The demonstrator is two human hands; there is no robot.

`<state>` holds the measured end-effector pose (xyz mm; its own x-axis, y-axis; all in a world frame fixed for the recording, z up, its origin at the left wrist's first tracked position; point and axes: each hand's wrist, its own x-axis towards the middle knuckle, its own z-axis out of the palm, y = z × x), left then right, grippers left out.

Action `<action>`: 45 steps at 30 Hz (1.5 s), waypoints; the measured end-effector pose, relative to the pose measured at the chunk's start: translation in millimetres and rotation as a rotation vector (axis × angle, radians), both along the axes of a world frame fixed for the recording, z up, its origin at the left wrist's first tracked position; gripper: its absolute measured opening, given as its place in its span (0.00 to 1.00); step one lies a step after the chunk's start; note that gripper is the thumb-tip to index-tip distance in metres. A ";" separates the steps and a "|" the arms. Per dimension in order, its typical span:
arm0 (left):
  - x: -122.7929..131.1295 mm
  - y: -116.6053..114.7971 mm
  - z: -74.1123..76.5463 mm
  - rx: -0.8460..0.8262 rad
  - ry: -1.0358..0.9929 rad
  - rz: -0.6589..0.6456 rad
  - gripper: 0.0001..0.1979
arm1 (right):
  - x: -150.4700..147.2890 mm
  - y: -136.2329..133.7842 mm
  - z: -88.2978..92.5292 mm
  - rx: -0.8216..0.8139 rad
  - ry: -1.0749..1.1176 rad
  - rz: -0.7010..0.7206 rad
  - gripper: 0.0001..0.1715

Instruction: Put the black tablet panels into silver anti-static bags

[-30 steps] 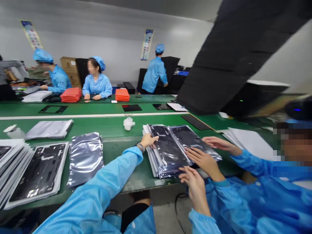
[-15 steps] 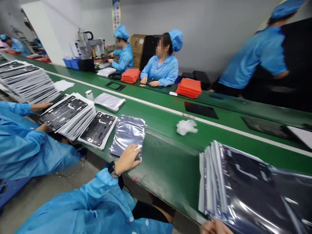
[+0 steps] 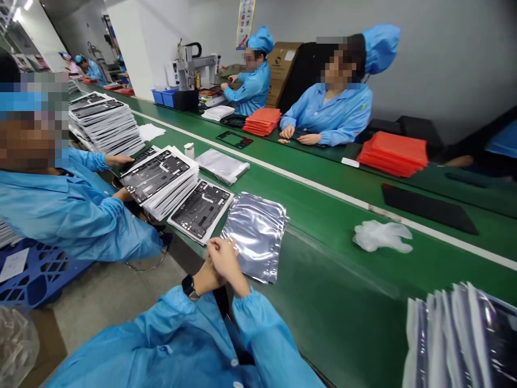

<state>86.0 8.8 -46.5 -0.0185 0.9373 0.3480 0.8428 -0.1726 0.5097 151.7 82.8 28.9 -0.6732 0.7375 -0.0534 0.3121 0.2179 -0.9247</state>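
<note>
My left hand (image 3: 208,276), with a dark watch (image 3: 189,287) at its wrist, is at the bench's near edge. Its fingers are mostly hidden behind my right hand (image 3: 226,260). The right hand's fingers are curled closed against the left; what lies between them, if anything, cannot be made out. Both hands are in front of the lower left corner of a stack of shiny silver plastic bags (image 3: 258,231). Left of the bags, a black tablet housing with inner parts (image 3: 202,210) lies on white sheets.
A co-worker in blue (image 3: 72,199) handles a tall stack of housings (image 3: 157,172) at left. Bagged panels (image 3: 456,334) stand at lower right. Crumpled clear plastic (image 3: 382,236), a black panel (image 3: 428,209) and red stacks (image 3: 391,153) lie along the green bench (image 3: 331,291).
My left hand has left the silver bags and my right hand has left the bagged panels at right; the two now meet. The view has swung left.
</note>
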 end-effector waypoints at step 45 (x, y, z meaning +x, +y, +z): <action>-95.3 -0.3 31.2 0.132 -1.271 0.664 0.20 | -53.4 2.4 -43.0 -0.428 -0.026 -0.001 0.13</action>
<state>-9.3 8.6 -15.3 -0.7885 0.5955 -0.1538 -0.2205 -0.0403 0.9745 98.2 85.2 -14.1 -0.6672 0.6455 -0.3719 0.3364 -0.1844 -0.9235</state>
